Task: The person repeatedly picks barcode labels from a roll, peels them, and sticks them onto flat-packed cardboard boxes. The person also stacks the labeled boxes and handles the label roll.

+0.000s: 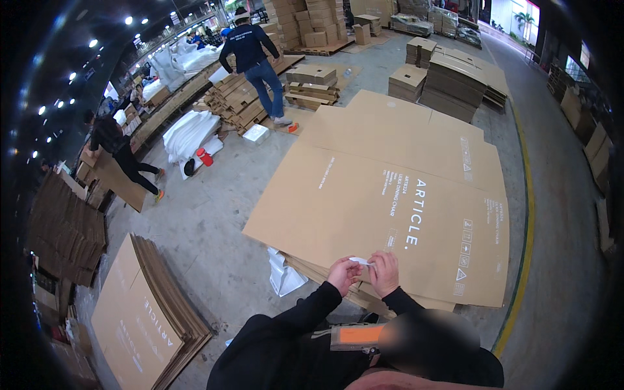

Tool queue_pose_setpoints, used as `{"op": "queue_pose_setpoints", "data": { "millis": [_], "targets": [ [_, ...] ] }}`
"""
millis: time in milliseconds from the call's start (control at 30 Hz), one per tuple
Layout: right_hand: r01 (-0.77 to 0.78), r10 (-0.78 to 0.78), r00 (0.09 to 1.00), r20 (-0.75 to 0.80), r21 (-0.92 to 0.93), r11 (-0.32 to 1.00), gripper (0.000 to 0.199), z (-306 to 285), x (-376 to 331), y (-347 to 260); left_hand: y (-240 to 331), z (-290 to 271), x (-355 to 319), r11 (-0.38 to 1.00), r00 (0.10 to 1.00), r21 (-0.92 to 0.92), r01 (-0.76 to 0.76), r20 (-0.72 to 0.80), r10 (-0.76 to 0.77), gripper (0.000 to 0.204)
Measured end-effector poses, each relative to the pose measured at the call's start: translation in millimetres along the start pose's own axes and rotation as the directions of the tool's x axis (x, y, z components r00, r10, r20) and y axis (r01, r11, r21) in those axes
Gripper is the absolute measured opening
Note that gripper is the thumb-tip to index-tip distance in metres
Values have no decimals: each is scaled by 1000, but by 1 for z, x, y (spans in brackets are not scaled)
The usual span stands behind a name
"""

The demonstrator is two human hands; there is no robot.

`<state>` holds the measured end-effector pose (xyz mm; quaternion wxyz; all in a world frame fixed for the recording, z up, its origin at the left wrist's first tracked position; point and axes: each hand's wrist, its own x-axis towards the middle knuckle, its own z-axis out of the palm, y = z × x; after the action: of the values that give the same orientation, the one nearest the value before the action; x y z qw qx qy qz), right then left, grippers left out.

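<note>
Both hands are raised over the near edge of a large flat brown cardboard sheet (338,208) with white print, lying on top of a stack. Between my left hand (344,275) and my right hand (385,273) is a small white strip (359,260), perhaps a label or piece of paper; its exact kind is too small to tell. The fingers of each hand are closed in a pinch on it. Crumpled white plastic sheeting (285,274) sticks out beside the stack, left of my left hand.
A leaning stack of flattened cartons (140,312) stands at the lower left. One person (250,55) walks near piled cardboard; another person (117,143) handles a board (117,179) at the left. White foam sheets (190,138) and a red container (205,156) lie on the floor. More carton stacks (455,81) stand behind.
</note>
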<state>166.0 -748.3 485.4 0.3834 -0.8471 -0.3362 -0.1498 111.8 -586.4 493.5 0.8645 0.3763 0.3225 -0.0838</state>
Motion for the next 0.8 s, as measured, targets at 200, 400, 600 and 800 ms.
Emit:
{"op": "queue_pose_setpoints", "data": {
  "millis": [200, 400, 600, 800],
  "targets": [
    [49, -56, 992, -113, -64, 997, 21, -42, -11, -10, -4, 29, -28, 986, 987, 40, 162, 14, -163, 25],
    [-176, 158, 974, -163, -102, 979, 12, -50, -1, 9, 16, 40, -38, 990, 980, 141, -10, -195, 38, 27],
    [-672, 643, 698, 316, 600, 435, 23, -75, 53, 19, 105, 50, -14, 606, 813, 577, -547, 197, 547, 20],
    [-652, 578, 688, 440, 724, 225, 27, -88, 88, -24, 166, 93, -19, -172, 515, 688, -705, 663, 543, 25]
  ]
}}
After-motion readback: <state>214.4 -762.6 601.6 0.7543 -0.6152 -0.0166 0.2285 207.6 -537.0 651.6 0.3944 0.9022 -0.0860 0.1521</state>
